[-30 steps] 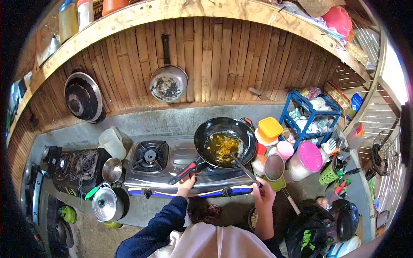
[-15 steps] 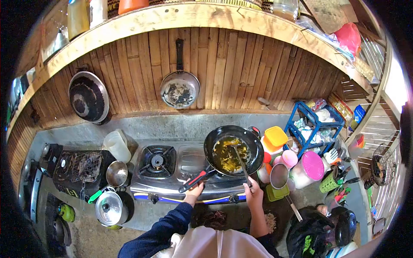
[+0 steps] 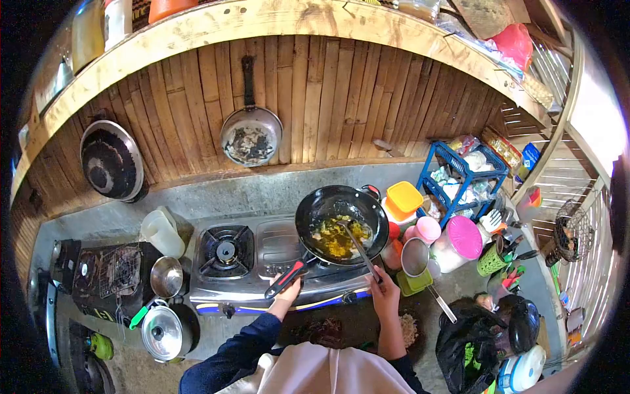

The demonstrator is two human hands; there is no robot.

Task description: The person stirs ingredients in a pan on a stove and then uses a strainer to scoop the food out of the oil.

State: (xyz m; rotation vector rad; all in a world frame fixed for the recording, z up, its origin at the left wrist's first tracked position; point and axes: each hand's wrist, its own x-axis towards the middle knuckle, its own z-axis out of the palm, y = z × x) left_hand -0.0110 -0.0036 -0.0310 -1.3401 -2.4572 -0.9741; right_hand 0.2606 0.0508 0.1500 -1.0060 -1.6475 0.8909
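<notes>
A black wok (image 3: 315, 203) sits over the right side of the gas stove, with yellow scrambled-looking food (image 3: 338, 246) in its bottom. My left hand (image 3: 287, 297) is closed round the wok's black-and-red handle (image 3: 283, 281), which points toward me and to the left. My right hand (image 3: 387, 293) grips a long metal spatula (image 3: 359, 248) near its dark end. The spatula's far end reaches into the food. Left of the wok, the stove (image 3: 262, 287) shows a bare burner (image 3: 226, 251) with a black pan support.
Pink-lidded tubs (image 3: 464, 238), a sieve (image 3: 415, 256) and an orange-lidded container (image 3: 404, 197) crowd the wok's right side. A blue rack (image 3: 453, 157) stands behind them. To the left are a lidded pot (image 3: 162, 333), a small saucepan (image 3: 167, 276) and a white jug (image 3: 162, 233).
The whole view has shifted, so most things appear farther left. Against the wok, my right hand and the spatula's handle have swung a little right. Both hands keep their holds.
</notes>
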